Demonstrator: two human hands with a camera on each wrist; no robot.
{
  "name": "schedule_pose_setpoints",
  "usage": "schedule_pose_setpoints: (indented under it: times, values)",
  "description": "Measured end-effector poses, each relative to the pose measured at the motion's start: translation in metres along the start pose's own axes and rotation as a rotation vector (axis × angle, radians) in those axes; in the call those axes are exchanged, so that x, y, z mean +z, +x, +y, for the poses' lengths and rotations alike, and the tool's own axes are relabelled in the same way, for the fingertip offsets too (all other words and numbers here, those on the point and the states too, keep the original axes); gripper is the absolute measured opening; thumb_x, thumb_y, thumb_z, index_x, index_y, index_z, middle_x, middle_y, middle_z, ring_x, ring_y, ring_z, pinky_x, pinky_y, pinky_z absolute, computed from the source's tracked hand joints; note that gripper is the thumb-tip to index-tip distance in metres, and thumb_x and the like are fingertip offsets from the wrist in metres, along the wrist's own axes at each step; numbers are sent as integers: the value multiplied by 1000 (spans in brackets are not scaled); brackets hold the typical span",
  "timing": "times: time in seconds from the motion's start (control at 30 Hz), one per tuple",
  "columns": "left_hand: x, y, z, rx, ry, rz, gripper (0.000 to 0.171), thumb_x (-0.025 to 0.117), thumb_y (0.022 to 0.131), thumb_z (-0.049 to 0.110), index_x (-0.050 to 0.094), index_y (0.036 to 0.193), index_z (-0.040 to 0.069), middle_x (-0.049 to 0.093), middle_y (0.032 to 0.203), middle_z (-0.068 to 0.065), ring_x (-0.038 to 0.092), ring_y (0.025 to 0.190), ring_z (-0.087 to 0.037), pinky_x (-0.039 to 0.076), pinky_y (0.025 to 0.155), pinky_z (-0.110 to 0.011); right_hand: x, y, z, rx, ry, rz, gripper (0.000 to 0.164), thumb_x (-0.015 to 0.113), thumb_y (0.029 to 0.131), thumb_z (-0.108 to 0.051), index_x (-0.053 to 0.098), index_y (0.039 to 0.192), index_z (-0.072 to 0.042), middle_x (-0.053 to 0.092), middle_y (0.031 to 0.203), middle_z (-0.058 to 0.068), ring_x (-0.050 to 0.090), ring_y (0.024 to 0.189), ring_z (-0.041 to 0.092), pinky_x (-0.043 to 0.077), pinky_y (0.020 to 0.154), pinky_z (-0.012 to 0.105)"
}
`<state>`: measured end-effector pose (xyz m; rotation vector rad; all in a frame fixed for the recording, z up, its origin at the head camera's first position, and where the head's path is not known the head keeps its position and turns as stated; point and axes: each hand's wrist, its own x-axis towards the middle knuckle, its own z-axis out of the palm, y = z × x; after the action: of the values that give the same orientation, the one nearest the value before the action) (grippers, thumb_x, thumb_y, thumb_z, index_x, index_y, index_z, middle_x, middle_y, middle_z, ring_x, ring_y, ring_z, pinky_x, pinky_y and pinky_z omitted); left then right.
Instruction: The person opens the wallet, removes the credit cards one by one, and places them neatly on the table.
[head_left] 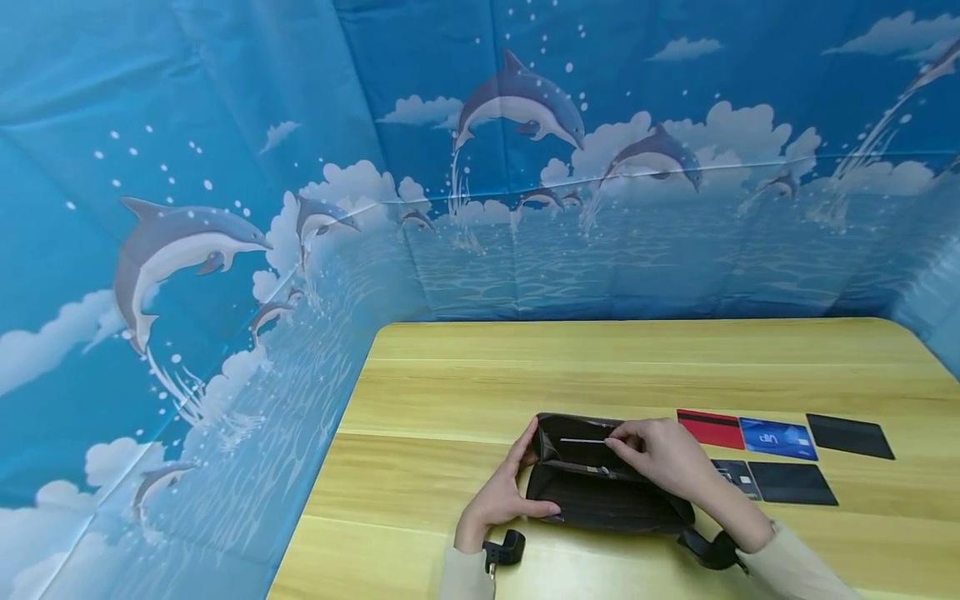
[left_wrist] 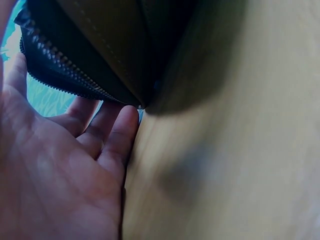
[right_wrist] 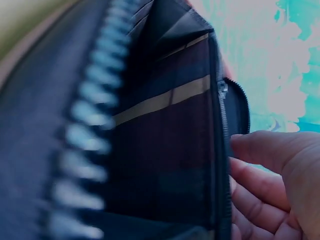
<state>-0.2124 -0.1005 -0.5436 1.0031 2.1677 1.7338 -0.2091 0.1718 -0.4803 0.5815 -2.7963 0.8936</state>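
Observation:
A black zip-around wallet [head_left: 615, 503] lies spread open on the table, its inner pockets and a middle zip compartment showing. At its left end my left hand [head_left: 504, 492] grips it, thumb on the near panel and fingers along the far side; the left wrist view has the fingertips against the zipped edge. My right hand [head_left: 663, 454] reaches into the far section, where thumb and forefinger pinch the end of a thin pale-edged card [head_left: 581, 441]. In the right wrist view the zip teeth [right_wrist: 87, 135] loom close, and the middle divider hides the pinched card and fingertips.
Right of the wallet lie a red card [head_left: 711, 428], a blue card [head_left: 777, 438], a dark patterned card [head_left: 738, 478] partly behind my right arm, and two black cards [head_left: 851, 436]. A dolphin-print curtain [head_left: 480, 250] borders the wooden table [head_left: 600, 362].

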Motion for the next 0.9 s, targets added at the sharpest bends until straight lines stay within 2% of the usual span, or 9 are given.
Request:
schedule_pose_setpoints:
  times: [0.27,0.57,0.77,0.9]
  values:
    - [0,0,3,-23,-4,-8,113,81,71,-1,6,154,15,38,140,-16,46,121,-26,27,106,-48,0,0,11,18,45,-1,6,72,85,-12,72,83,-6,54,55,-11,40,42,0,35,42,23]
    - [0,0,4,-26,19,-11,113,82,72,0,6,154,16,30,145,-11,45,120,-24,28,105,-48,0,0,13,95,120,3,7,75,81,-9,72,87,-6,60,58,-6,47,40,3,42,42,23]
    - [0,0,4,-48,24,-13,113,82,72,2,6,154,18,27,147,-8,44,121,-23,28,106,-45,3,-1,12,122,111,18,7,75,80,-8,70,85,-6,61,59,-4,47,38,4,42,40,23]
    - [1,-1,2,-32,29,-13,113,82,71,1,6,154,16,28,146,-9,45,120,-23,28,106,-45,5,-2,12,116,80,25,8,76,80,-8,69,81,-8,59,58,-5,44,36,3,40,40,22]
